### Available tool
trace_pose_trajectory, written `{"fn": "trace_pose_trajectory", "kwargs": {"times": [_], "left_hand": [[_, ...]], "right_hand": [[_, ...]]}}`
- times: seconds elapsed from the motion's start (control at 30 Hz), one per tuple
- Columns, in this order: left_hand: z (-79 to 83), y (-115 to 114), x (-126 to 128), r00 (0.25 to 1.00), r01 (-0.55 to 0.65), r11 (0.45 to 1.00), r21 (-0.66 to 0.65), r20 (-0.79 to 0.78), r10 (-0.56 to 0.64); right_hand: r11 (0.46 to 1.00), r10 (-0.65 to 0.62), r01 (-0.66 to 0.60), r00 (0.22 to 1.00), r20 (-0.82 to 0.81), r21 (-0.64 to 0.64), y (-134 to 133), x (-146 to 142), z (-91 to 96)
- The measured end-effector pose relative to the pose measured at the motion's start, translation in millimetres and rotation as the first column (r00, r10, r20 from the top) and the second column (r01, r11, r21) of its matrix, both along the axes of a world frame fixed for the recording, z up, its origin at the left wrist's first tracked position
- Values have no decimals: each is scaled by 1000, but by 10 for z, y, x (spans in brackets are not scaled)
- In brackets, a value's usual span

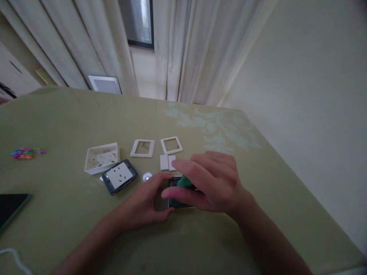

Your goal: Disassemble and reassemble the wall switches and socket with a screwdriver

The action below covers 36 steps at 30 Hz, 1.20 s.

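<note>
My left hand (153, 198) grips a dark-backed wall switch module (176, 204) by its left corners, fingers at the far side and thumb at the near side. The module lies on a white box whose edge just shows. Above it, my right hand (212, 181) is closed around the green handle of a screwdriver (185, 182); its tip is hidden by the hand. Two small white switch caps (164, 162) lie just beyond the right fingers. A wall socket module (120, 176) with a white face rests to the left, leaning against an open white mounting box (102, 157).
Two white cover frames (143, 140) lie farther back, with screws inside them. A small round white object (147, 177) sits beside my left hand. Colourful small pieces (27, 153), a dark flat device (13, 206) and a white cable (15, 256) are at the left.
</note>
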<state>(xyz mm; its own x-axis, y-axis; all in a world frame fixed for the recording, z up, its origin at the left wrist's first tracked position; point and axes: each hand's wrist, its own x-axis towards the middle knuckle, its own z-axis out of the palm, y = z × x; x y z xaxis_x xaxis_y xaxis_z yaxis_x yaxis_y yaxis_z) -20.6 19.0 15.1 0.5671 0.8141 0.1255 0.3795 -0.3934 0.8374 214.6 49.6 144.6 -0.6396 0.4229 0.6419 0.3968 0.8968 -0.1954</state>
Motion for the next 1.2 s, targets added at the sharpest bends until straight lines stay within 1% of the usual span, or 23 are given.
{"fn": "trace_pose_trajectory", "kwargs": {"times": [0.1, 0.13, 0.17, 0.27, 0.3, 0.4, 0.43, 0.47, 0.53, 0.57, 0.6, 0.67, 0.73, 0.77, 0.83, 0.87, 0.9, 0.93, 0.97, 1.03, 1.07, 1.17, 1.2], "left_hand": [[8, 2, 5, 1000, 1, 1000, -23, 9, -1], [12, 1, 7, 1000, -4, 1000, -20, 5, 4], [16, 0, 9, 1000, -9, 1000, -12, -4, 9], [23, -1, 10, 1000, -7, 1000, 16, -30, 8], [23, 0, 8, 1000, -2, 1000, 14, -30, 3], [9, 1, 2, 1000, -2, 1000, 14, -5, 2], [3, 1, 0, 1000, -10, 1000, 19, -2, 10], [-2, 0, -1, 1000, -17, 999, 29, -3, 17], [-7, -1, -2, 999, -22, 999, 44, -23, 23], [-6, -1, -1, 999, -20, 999, 47, -32, 21], [-4, 0, 0, 999, -16, 999, 43, -34, 17], [1, 3, 4, 1000, -6, 999, 32, -19, 6], [4, 8, 9, 1000, -1, 1000, 26, -1, 1], [3, 11, 10, 1000, 1, 1000, 21, 1, -1], [-4, 15, 12, 1000, 3, 1000, 17, -6, -3], [-9, 16, 12, 1000, 1, 1000, 11, -13, -1], [-15, 16, 11, 1000, -2, 1000, 4, -17, 2], [-22, 16, 10, 1000, -6, 1000, -1, -19, 6], [-28, 15, 9, 1000, -8, 1000, -3, -20, 7], [-38, 11, 7, 1000, -5, 1000, -2, -17, 5], [-39, 10, 6, 1000, -2, 1000, 4, -15, 2], [-28, 9, 7, 1000, 3, 1000, 5, -20, -3], [-21, 10, 8, 1000, 1, 1000, -3, -19, -1]], "right_hand": [[965, 133, -124, 991, 24, -233, -6, 21, 28], [957, 135, -123, 991, 26, -265, -6, 30, 34], [968, 102, -92, 994, 32, -233, -6, 37, 36], [998, -42, 44, 998, 45, -49, -4, 51, 34], [998, -29, 32, 998, 47, -57, -3, 52, 37], [959, 127, -110, 991, 49, -260, -1, 52, 53], [955, 131, -113, 990, 48, -276, -1, 49, 52], [969, 97, -83, 994, 52, -231, -1, 46, 45], [999, -15, 17, 999, 52, -43, 0, 39, 22], [998, -50, 48, 998, 48, 31, 0, 37, 12], [998, -50, 48, 998, 48, 52, -1, 37, 7], [997, 26, -21, 998, 60, -73, -5, 44, 13], [975, 81, -66, 995, 63, -213, -11, 54, 27], [980, 62, -50, 996, 57, -193, -15, 59, 31], [999, -35, 35, 999, 36, -5, -22, 63, 37], [995, -74, 72, 997, 30, 74, -26, 63, 42], [992, -85, 81, 996, 34, 97, -29, 61, 50], [997, -61, 58, 997, 50, 54, -32, 60, 61], [999, -7, 11, 997, 73, -43, -34, 59, 74], [974, 93, -73, 992, 84, -215, -37, 59, 93], [975, 91, -73, 993, 76, -211, -37, 60, 95], [998, -51, 50, 998, 46, 31, -35, 58, 82], [995, -77, 74, 996, 49, 63, -34, 57, 79]]}}
